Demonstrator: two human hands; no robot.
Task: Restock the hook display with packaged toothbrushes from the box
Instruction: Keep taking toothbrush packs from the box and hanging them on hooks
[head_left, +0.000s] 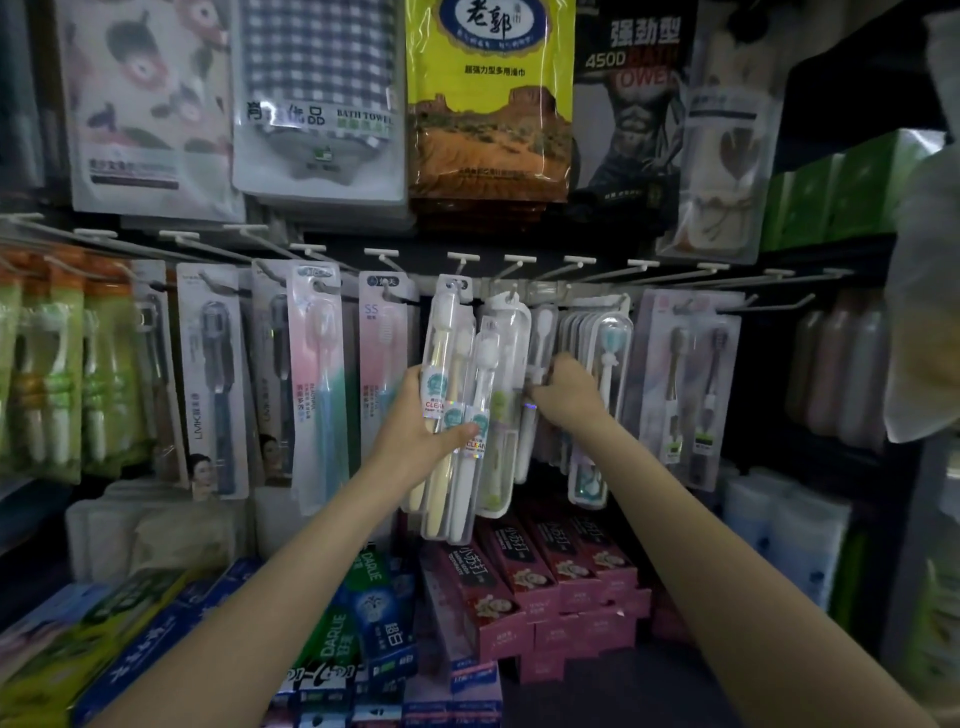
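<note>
The left hand (423, 421) grips a fanned bunch of clear plastic toothbrush packs with white and pale yellow brushes (457, 395), thumb across the front labels and fingers hidden behind; the top of the tallest pack reaches up by a white wire hook with a flat price tab (460, 265), though whether it hangs on that hook cannot be told. The right hand (563, 389) is closed in a narrow fist around the lower part of a slim clear pack with a white brush (540, 338) hanging just beside the bunch, its fingertips hidden behind the packaging. To the right hangs a row of clear cases with a blue-headed brush in front (605, 364), the ones behind it mostly covered. Below, pink toothpaste cartons (545, 577) lie stacked, their print too small to read. Bagged bath towels (317, 98) hang above, cut off at the top edge. No box shows anywhere in view.
</note>
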